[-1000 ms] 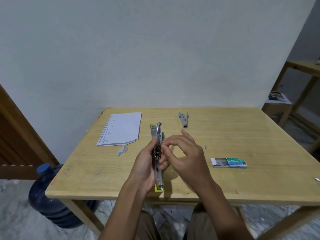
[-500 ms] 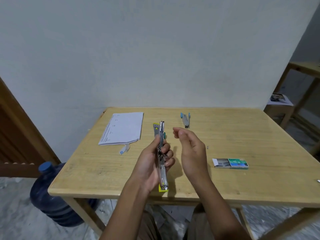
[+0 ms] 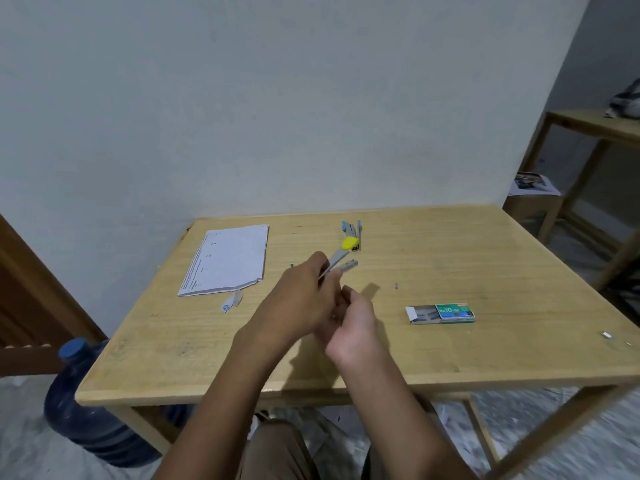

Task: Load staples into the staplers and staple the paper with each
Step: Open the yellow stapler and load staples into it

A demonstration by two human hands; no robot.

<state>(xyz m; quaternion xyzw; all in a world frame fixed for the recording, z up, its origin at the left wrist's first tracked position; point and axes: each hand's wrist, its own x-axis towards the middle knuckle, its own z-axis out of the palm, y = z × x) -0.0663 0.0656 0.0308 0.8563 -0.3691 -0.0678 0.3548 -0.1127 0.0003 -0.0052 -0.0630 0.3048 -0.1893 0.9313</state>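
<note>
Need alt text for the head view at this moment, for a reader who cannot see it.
Over a wooden table, the left hand holds a yellow-tipped stapler hinged open, with the right hand close beside it. On the table lie a paper stack, a blue stapler and an open staple box.

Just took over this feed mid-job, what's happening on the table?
A person's left hand holds the yellow-tipped stapler above the wooden table, arms hinged apart. The right hand sits close beneath it. A blue stapler lies at the back, the paper to the left, and an open staple box to the right.
</note>
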